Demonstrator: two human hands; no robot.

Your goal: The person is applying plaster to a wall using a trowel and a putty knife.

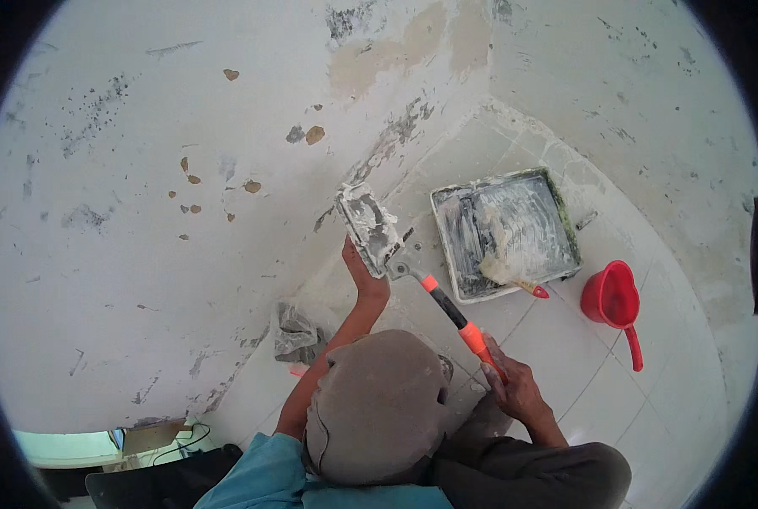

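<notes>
A long-handled pad tool (pixel 366 227), its rectangular head smeared with white paste, slants across the middle with orange-and-black grips on its handle. My right hand (pixel 519 386) is closed round the lower handle. My left hand (pixel 366 276) is at the head's lower-left side, against or very near it, with its fingertips hidden behind it. Right of the head, a square tray (pixel 540 220) coated in white and grey paste holds a brush (pixel 502 271) with a red-tipped handle. A red dipper (pixel 608 297) stands beside the tray on the tiled floor.
A scuffed white wall (pixel 142 254) with chipped patches runs along the left, meeting another wall (pixel 633 93) at the back. A plastic bag (pixel 298 331) lies near my left arm. My cap and knee fill the lower middle and right. A dark cable (pixel 197 441) shows at lower left.
</notes>
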